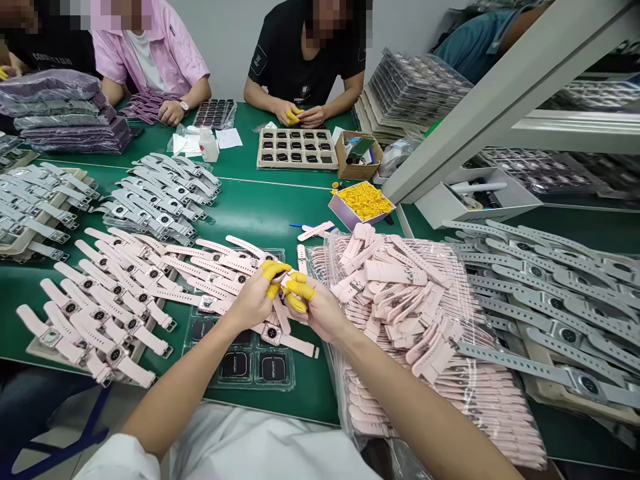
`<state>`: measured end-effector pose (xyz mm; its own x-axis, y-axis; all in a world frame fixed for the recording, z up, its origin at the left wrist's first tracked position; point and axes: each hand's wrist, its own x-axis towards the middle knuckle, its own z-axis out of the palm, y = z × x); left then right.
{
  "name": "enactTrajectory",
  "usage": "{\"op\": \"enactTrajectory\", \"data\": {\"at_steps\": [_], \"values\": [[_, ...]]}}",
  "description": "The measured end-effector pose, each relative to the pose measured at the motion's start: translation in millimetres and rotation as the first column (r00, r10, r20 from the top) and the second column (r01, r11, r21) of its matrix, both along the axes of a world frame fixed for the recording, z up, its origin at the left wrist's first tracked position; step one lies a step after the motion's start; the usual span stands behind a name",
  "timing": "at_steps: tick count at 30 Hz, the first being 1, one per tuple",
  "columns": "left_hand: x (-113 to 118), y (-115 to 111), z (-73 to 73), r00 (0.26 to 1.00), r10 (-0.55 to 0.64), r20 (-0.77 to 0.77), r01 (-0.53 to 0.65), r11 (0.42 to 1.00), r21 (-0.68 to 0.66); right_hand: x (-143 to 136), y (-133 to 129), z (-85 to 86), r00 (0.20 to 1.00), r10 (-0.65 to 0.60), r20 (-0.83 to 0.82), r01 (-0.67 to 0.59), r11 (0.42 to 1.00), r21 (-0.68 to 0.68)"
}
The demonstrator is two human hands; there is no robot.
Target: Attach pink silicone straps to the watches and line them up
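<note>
My left hand [256, 297] and my right hand [315, 308] meet at the middle of the bench, yellow finger cots on their fingertips. My left fingers pinch a small watch case, mostly hidden by them. A pink watch strap at that case is gripped in my right hand. Just below lies a pink-strapped watch [272, 333] with its back up, partly over a clear plastic tray [250, 383] that holds dark square watch faces. Close to my right forearm, loose pink straps [400, 287] are heaped on bagged strap bundles [500, 427].
Pink-strapped watches [117, 290] fill a tray at left; grey-strapped watches [160, 193] lie behind and more [545, 273] at right. A box of yellow finger cots [363, 201] stands ahead, near a slanted metal post [465, 107]. Co-workers [305, 73] sit across the green bench [255, 200].
</note>
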<state>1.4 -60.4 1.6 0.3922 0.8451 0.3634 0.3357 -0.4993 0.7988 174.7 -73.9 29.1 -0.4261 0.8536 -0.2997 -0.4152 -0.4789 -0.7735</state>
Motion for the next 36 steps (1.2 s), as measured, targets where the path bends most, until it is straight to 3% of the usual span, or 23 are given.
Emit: {"op": "enactTrajectory", "data": {"at_steps": [7,10,14,21,23,26,29,32,36], "values": [[3,-4,5.8,0.997,-0.015,-0.077,0.015,1.0,-0.008,3,0,1.4,0.998,-0.029,-0.056,0.025,0.998,-0.065],[2,-5,9.1,0.996,-0.067,-0.051,0.063,0.995,-0.072,4,1,2.1,0.995,-0.023,-0.1,0.015,0.996,-0.084],[1,-5,12.0,0.997,-0.074,-0.032,0.072,0.996,-0.049,5,1,1.7,0.995,-0.04,-0.095,0.031,0.995,-0.092],[-1,-3,19.2,0.952,-0.014,-0.304,0.036,0.997,0.064,3,-1,3.2,0.999,-0.022,0.041,0.026,0.997,-0.075],[-2,-2,20.4,0.956,-0.034,-0.29,0.057,0.996,0.073,3,-1,4.4,0.999,-0.008,0.04,0.01,0.999,-0.052],[-5,-1,23.0,0.984,-0.092,-0.151,0.096,0.995,0.02,3,-1,5.6,1.0,0.019,0.006,-0.019,1.0,-0.014],[-9,-3,31.6,0.986,-0.145,-0.081,0.141,0.989,-0.05,5,-2,6.7,1.0,-0.001,-0.015,0.002,0.997,0.074],[-14,-6,46.7,0.966,-0.197,-0.166,0.195,0.98,-0.025,8,-4,9.5,1.0,0.014,-0.025,-0.01,0.987,0.16],[-15,-12,63.9,0.938,-0.192,-0.288,0.222,0.972,0.075,11,-6,13.8,0.991,0.101,-0.093,-0.094,0.993,0.07]]}}
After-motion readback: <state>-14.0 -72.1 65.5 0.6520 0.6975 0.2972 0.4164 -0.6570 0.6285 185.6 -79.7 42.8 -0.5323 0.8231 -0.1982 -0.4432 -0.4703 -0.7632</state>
